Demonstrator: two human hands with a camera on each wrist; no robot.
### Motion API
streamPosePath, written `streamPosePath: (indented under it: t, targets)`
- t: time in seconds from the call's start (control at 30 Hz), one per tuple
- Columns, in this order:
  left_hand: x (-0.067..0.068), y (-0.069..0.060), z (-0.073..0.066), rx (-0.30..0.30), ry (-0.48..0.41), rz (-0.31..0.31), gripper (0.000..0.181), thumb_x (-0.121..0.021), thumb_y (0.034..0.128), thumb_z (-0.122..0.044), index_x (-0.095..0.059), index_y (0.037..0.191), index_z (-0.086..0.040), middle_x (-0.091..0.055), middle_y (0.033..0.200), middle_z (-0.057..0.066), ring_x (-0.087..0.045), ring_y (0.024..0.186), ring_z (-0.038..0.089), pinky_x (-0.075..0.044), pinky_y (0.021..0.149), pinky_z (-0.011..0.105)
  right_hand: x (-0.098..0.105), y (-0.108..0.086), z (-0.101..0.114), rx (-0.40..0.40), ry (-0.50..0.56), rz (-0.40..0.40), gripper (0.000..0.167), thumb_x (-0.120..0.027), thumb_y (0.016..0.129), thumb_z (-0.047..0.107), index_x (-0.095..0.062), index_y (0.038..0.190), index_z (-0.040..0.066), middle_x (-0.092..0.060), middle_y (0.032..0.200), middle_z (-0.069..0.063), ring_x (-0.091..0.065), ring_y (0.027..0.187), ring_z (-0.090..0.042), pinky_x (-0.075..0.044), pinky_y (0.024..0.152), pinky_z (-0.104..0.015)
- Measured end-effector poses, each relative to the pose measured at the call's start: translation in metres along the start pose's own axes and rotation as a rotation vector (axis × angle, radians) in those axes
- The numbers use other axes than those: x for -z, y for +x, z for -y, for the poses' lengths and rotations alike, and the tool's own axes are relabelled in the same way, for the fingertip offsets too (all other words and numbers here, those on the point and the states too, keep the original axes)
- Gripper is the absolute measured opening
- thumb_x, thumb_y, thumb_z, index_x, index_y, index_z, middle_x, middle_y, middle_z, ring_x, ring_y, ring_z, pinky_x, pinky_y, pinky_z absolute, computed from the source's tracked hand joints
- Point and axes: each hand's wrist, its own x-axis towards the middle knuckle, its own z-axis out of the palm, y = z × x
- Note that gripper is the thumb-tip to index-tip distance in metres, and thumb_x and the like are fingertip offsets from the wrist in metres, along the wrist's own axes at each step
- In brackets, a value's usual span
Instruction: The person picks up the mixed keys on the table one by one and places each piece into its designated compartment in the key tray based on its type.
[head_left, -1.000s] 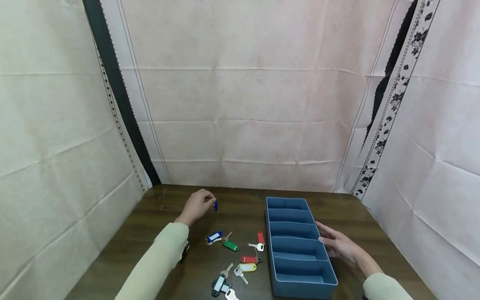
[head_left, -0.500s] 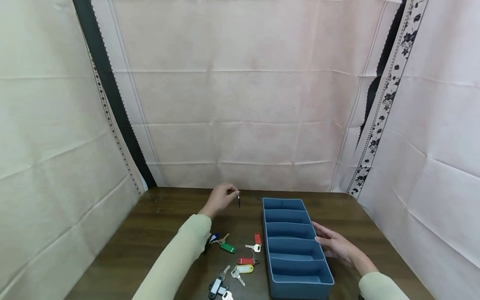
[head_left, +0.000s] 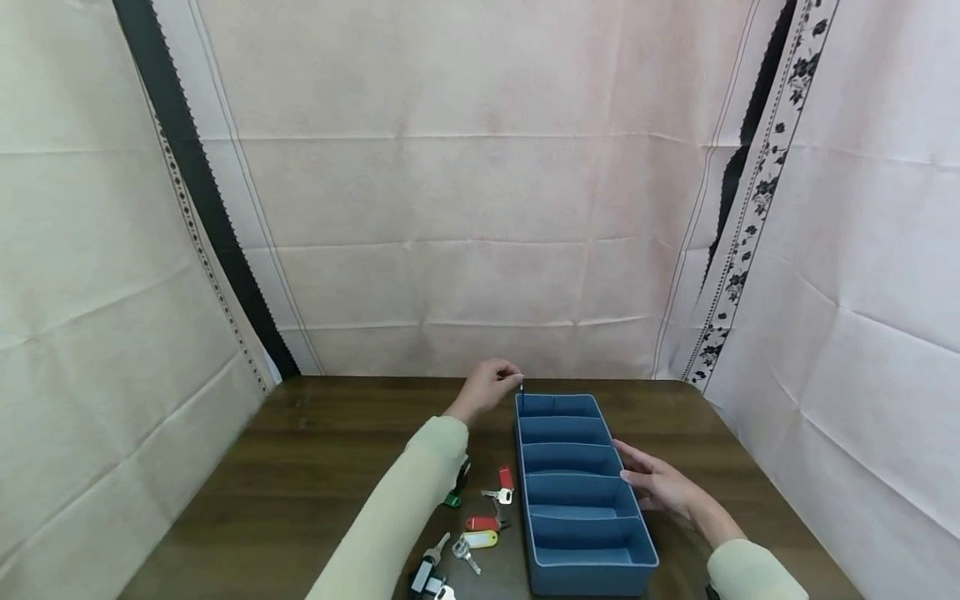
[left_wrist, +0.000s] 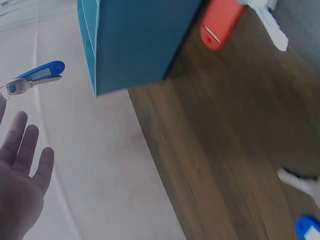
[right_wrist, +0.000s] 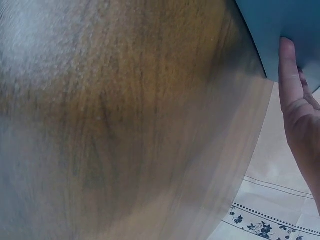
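My left hand (head_left: 486, 390) pinches the ring of a key with a blue tag (left_wrist: 46, 71); the left wrist view shows key and tag hanging clear of the other fingers. In the head view they are over the far left corner of a blue divided box (head_left: 585, 577). Its compartments run in a row from near to far. My right hand (head_left: 663, 487) rests against the box's right side, fingers straight along the wall in the right wrist view. Left of the box lie keys with a red tag (head_left: 506, 477), a second red tag (head_left: 482, 523) and a yellow tag (head_left: 480, 539).
Nearer on the wooden table (head_left: 300, 483) are keys with black tags (head_left: 423, 575). A green tag (head_left: 452, 501) is partly behind my left sleeve. Another blue tag (left_wrist: 307, 227) shows at the left wrist view's corner. Pale cloth (head_left: 450, 208) hangs behind and beside the table.
My left hand has carried the blue-tagged key rightward, from over the table's left part to the box's far left corner. The right hand stays at the box's side.
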Motion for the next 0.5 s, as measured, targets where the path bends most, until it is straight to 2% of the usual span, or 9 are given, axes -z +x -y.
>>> streamPosePath:
  t: [0.2, 0.5]
  targets:
    - [-0.025, 0.017, -0.007, 0.042, -0.057, 0.033, 0.014, -0.063, 0.099, -0.026, -0.073, 0.1, -0.015, -0.065, 0.103, -0.003, -0.06, 0.096, 0.015, -0.051, 0.081, 0.034, 0.002, -0.004, 0.0, -0.01, 0.009, -0.003, 0.068, -0.052, 0.104, 0.024, -0.015, 0.158, 0.008, -0.02, 0.155, -0.034, -0.043, 0.131, -0.049, -0.046, 0.093, -0.06]
    - [-0.05, 0.029, -0.003, 0.054, -0.028, 0.03, 0.013, -0.064, 0.0989, -0.025, -0.073, 0.101, -0.017, -0.066, 0.102, -0.005, -0.058, 0.092, 0.013, -0.05, 0.083, 0.033, -0.002, 0.001, 0.0, -0.008, 0.024, -0.031, 0.065, -0.052, 0.104, 0.021, -0.019, 0.157, 0.006, -0.023, 0.153, -0.035, -0.043, 0.13, -0.049, -0.048, 0.091, -0.06]
